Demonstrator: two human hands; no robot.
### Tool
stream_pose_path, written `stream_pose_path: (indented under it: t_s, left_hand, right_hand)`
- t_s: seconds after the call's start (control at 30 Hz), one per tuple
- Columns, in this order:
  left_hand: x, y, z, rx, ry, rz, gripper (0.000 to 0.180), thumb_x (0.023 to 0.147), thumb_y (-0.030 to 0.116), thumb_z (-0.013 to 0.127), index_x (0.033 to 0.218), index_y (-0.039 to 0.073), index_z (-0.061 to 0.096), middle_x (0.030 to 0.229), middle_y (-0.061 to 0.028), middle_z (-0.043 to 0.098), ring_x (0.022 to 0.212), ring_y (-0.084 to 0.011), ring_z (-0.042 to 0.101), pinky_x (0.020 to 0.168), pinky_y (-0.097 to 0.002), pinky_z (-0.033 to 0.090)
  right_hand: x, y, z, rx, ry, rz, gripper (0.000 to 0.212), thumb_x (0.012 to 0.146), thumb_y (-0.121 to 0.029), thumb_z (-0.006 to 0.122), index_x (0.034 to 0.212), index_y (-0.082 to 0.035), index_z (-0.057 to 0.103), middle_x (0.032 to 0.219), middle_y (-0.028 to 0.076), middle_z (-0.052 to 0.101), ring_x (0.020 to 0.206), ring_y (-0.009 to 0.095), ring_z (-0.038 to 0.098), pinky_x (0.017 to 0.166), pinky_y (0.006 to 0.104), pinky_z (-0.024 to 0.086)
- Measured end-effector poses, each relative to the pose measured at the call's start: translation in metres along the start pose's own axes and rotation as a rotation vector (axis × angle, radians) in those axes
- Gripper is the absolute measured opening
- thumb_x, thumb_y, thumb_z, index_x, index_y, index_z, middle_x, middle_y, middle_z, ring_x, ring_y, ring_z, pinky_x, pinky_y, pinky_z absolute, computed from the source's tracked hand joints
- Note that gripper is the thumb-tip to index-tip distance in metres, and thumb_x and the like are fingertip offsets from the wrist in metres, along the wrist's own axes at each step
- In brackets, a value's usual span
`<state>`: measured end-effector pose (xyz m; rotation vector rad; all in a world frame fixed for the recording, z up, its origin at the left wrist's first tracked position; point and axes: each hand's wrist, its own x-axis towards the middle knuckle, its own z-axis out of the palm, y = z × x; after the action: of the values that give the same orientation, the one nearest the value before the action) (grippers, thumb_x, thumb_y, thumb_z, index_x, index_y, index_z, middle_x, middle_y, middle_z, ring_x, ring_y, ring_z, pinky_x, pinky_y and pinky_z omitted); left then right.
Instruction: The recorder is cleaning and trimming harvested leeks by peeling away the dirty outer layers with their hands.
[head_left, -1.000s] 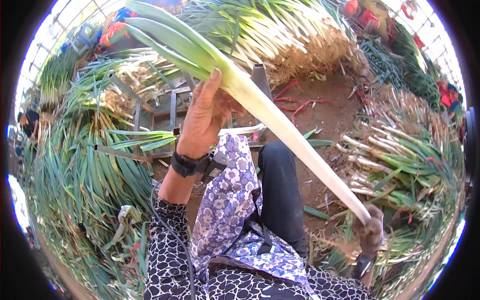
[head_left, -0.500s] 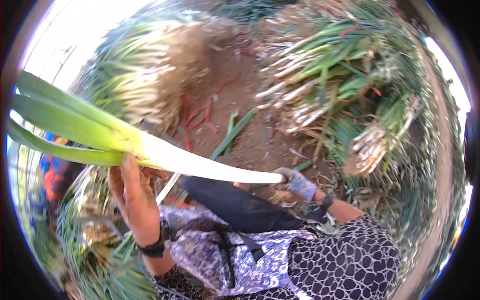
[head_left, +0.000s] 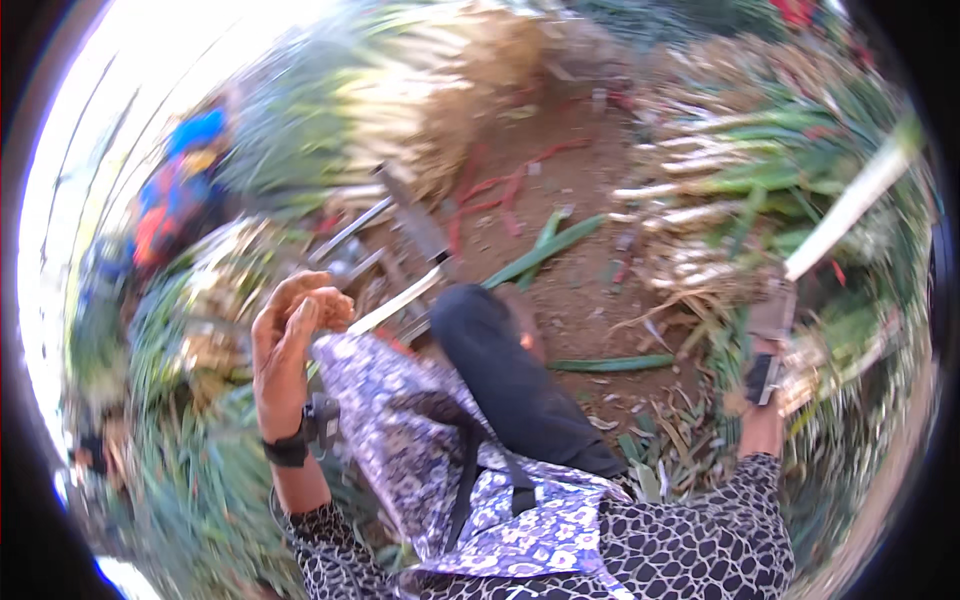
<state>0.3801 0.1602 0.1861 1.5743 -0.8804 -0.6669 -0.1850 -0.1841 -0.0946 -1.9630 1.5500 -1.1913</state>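
Note:
My left hand (head_left: 297, 330), bare, is raised at the left with its fingers curled in and nothing seen in them. Close beyond its fingertips is a thin pale stalk (head_left: 400, 298) that is not in the hand. Out at the far right, my gloved right hand (head_left: 771, 312) is blurred by motion. It grips the lower white end of a large leek (head_left: 850, 205), whose stem slants up and away over a pile of leeks (head_left: 700, 165). The leek's green leaves run toward the rim and are mostly lost there.
Another leek heap (head_left: 410, 110) lies at the far left, with red ties (head_left: 512, 185) on the bare soil (head_left: 560, 260) between. A flat grey blade-like piece (head_left: 415, 220) stands before my bent knee (head_left: 490, 340). Cut green leaves (head_left: 545, 250) lie beyond. A person in red and blue (head_left: 175, 205) is at left.
The leek has swung from in front of me to the far right in my right hand. My left hand has let go of it and curled its fingers. The view has shifted.

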Motion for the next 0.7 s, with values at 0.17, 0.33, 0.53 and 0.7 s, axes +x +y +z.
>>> stream_pose_path:
  t_s: [0.17,0.33,0.53,0.7]
  left_hand:
    - [-0.056,-0.051,-0.101,-0.098,0.380,-0.167,0.028,0.093,0.025,0.054,0.109,0.003,0.056,0.086,-0.0085,0.066,0.073,-0.0136,0.063,0.067,-0.0261,0.051]
    - [-0.096,-0.109,-0.125,-0.207,0.574,-0.360,0.021,0.093,0.021,0.055,0.104,0.004,0.057,0.082,-0.0073,0.066,0.070,-0.0144,0.064,0.062,-0.0234,0.053]
    - [-0.109,-0.175,-0.142,-0.287,0.679,-0.483,0.021,0.093,0.022,0.056,0.103,0.004,0.057,0.081,-0.0081,0.066,0.069,-0.0149,0.065,0.060,-0.0242,0.053]
    - [-0.107,-0.221,-0.162,-0.270,0.873,-0.514,0.019,0.091,0.019,0.058,0.101,0.003,0.057,0.079,-0.0069,0.065,0.067,-0.0143,0.065,0.056,-0.0231,0.053]
  right_hand:
    - [0.069,0.048,0.004,-0.058,-0.301,0.425,0.055,0.079,0.004,0.051,0.133,-0.004,0.042,0.105,0.005,0.059,0.090,0.015,0.056,0.080,0.0245,0.045]
    - [0.080,0.062,0.004,-0.484,-0.350,0.463,0.047,0.083,-0.008,0.052,0.129,-0.002,0.046,0.106,0.010,0.061,0.094,0.021,0.057,0.085,0.0299,0.044]
    - [0.088,0.007,0.076,-0.622,-0.052,-0.087,0.042,0.085,-0.021,0.057,0.120,0.002,0.054,0.110,0.018,0.061,0.100,0.028,0.057,0.091,0.0351,0.042]
    - [0.100,-0.188,0.245,-0.248,-0.725,-0.069,0.025,0.084,-0.017,0.059,0.101,0.001,0.064,0.092,0.011,0.066,0.083,0.019,0.060,0.077,0.0312,0.047]
